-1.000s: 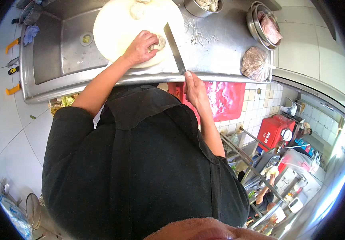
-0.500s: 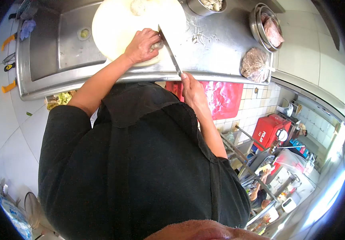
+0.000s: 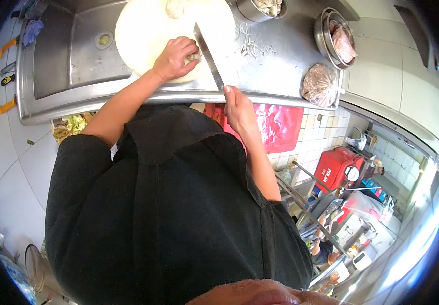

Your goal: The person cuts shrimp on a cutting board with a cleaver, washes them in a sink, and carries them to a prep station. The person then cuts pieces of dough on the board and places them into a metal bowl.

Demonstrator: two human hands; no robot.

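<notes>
My left hand [image 3: 175, 57] rests on a round, pale cutting board [image 3: 140, 38], its fingers curled over a small pale lump of food [image 3: 194, 56]. Only part of that lump shows past the fingers and thumb. My right hand [image 3: 240, 108] is closed around the handle of a long knife [image 3: 209, 57]. The blade crosses the right part of the board, just right of the lump, tip pointing away from me. Whether blade and lump touch, I cannot tell. Another pale lump [image 3: 176, 8] lies at the board's far side.
A steel sink basin [image 3: 51, 56] is at the left. Scraps [image 3: 252, 48] lie on the steel counter to the right. Beyond are a metal pot [image 3: 250, 10] of pale pieces, stacked bowls [image 3: 321, 38] holding meat [image 3: 342, 46], and a tied plastic bag [image 3: 317, 85]. Another person [image 3: 326, 251] is at lower right.
The knife has shifted slightly away from me along the lump's right side. My left thumb now shows, stretched beside the lump. The whole view has moved a little.
</notes>
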